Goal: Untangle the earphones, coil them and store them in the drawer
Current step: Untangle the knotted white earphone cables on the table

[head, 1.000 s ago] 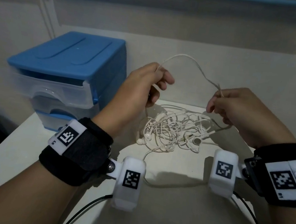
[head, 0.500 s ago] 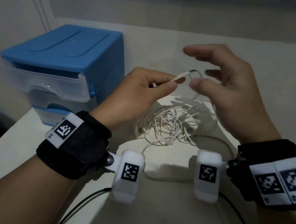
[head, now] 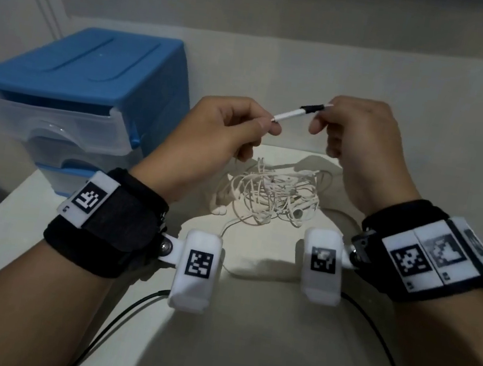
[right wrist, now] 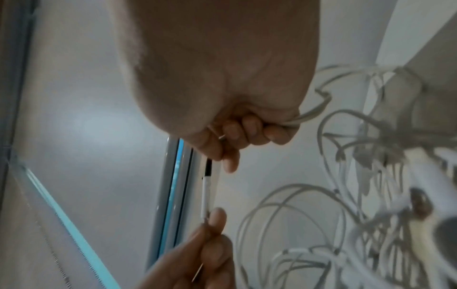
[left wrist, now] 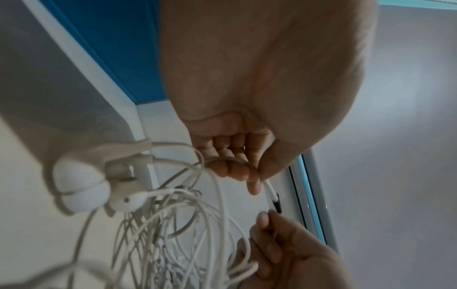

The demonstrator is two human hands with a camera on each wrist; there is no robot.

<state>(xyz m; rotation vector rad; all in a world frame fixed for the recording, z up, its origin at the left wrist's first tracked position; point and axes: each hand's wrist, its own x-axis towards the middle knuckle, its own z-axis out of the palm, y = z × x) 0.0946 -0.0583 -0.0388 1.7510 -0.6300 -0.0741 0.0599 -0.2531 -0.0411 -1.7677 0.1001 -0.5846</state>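
- Earphones (head: 269, 198), head view: white tangled pile lying on the white table (head: 244, 324), between the two wrists, just right of the drawer unit (head: 80, 96).
- One end of the cable is lifted out of the pile: a straight white plug section with a black sleeve (head: 299, 113), held in the air above the tangle.
- Left hand (head: 210, 134) pinches the white end of that section between thumb and forefinger, other fingers curled.
- Right hand (head: 363, 138) pinches the black end, fingers curled in.
- Drawer unit has a blue top and clear drawer fronts; drawers look closed.
- Both wrists wear black straps with white marker blocks; black leads trail off toward the near edge.

- Left wrist view: left hand (left wrist: 247, 121) seen from below, thumb and fingertips clamped on the cable right where the white section (left wrist: 269, 191) starts.
- Right hand (left wrist: 291, 260) at the bottom edge, fingertips gripping the black tip.
- Earbuds (left wrist: 128, 201) and looped cable hang blurred at left, close to the lens.

- Right wrist view: right hand (right wrist: 222, 93) grips the black end of the section (right wrist: 206, 187), and another strand of cable runs through its curled fingers.
- Left hand (right wrist: 205, 252) below pinches the white end.
- Cable loops (right wrist: 321, 215) fill the right side, blurred.
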